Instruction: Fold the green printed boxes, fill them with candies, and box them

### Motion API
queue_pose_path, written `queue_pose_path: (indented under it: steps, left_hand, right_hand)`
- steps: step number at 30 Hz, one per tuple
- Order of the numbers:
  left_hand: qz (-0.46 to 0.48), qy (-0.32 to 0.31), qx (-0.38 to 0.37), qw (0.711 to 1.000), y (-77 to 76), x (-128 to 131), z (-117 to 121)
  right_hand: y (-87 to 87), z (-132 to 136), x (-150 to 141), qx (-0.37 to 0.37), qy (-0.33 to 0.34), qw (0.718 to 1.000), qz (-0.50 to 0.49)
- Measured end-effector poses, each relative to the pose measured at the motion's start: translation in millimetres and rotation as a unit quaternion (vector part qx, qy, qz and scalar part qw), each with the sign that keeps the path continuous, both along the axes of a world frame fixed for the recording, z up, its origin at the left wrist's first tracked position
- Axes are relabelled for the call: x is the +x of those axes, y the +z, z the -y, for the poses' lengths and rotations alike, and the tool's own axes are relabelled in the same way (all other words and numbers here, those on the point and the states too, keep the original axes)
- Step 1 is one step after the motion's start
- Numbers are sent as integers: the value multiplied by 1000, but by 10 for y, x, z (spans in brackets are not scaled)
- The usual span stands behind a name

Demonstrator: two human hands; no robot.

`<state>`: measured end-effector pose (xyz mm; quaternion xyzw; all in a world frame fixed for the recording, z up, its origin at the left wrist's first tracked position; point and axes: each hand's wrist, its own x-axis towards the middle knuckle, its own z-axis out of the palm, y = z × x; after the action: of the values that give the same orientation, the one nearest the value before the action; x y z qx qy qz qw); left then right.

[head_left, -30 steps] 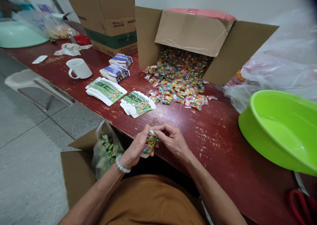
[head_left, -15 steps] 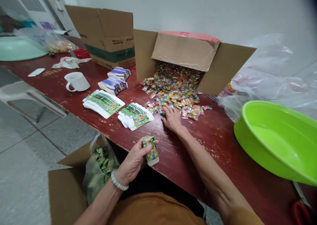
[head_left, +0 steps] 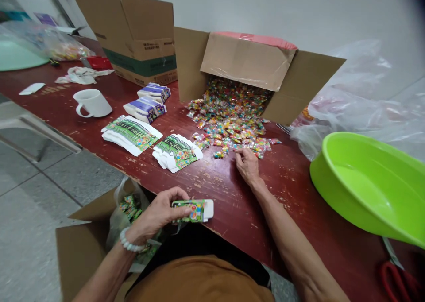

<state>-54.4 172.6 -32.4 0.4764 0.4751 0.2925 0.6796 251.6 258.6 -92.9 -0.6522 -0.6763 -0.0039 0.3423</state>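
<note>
My left hand [head_left: 158,213] grips a small green printed carton [head_left: 192,211] at the table's near edge; the carton lies on its side with its white flap open to the right. My right hand [head_left: 247,165] reaches out to the near fringe of a heap of colourful wrapped candies [head_left: 229,120], its fingers curled down onto the pieces. What lies under those fingers is hidden. The candies spill out of a brown cardboard box [head_left: 252,65] lying on its side.
Two stacks of flat green cartons [head_left: 133,133] [head_left: 177,151], purple cartons [head_left: 146,107] and a white mug [head_left: 91,103] lie left on the red table [head_left: 299,191]. A lime basin [head_left: 372,182] sits right, red scissors [head_left: 398,280] beyond it. A floor box with bagged cartons [head_left: 129,209] stands below.
My right hand left the carton and reached to the candy heap, then drew back to its near edge. My left hand turned the carton from upright onto its side.
</note>
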Motion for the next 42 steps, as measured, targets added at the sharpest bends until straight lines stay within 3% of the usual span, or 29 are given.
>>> queue_pose_path:
  steps: [3,8,10,13,17,18,19,22,24,26,28,30,33,35,38,42]
  left_hand:
    - [68,17,-68,995,3,61,35]
    - [220,-63,-212,950,-59,115,160]
    - [235,-76,-215,945,-72,107,192]
    - [219,-55,-166,960,-48,97,198]
    - [171,-21,-117,978,-23,178,181]
    - [159,-21,-107,981,-25,218,180]
    - [148,-22,-95,984,-28,261,181]
    - [126,-37,-65,989,-16,390,200]
    - [127,-48,-59,989,15,452,224]
    - [132,-53,-64,988,55,488,253]
    - [138,-53,-71,986,85,503,283]
    - [142,-49,-74,986,95,507,310]
    - [146,-44,-74,986,73,504,336]
    - [150,-47,-77,985,50,499,342]
    - [154,-51,-82,983,29,490,337]
    - [122,-47,-56,990,52,490,323]
  right_hand:
    - [106,25,-190,-22,44,998,25]
    - [205,-67,-615,-87,110,988,62]
    - [207,-90,-666,-105,104,988,52]
    - [227,-54,-591,-114,87,990,7]
    - [369,225,-516,-106,69,986,-111]
    - [419,336,-549,-102,78,976,-177]
    - [465,455,-605,-93,98,947,-290]
    - [544,784,-851,-81,148,828,-536]
    - [523,936,-1002,-88,139,796,-583]
    - [461,1031,-1087,-104,122,787,-596]
    - [395,1088,-1100,-120,110,784,-599]
    - [357,1124,-1059,-124,114,799,-577]
    - [373,1156,-939,-90,158,865,-468]
    - [419,1168,-851,-78,203,894,-392]
    - [503,1175,-761,-105,252,900,-341]
    - [586,1145,-768,-105,226,909,-333]
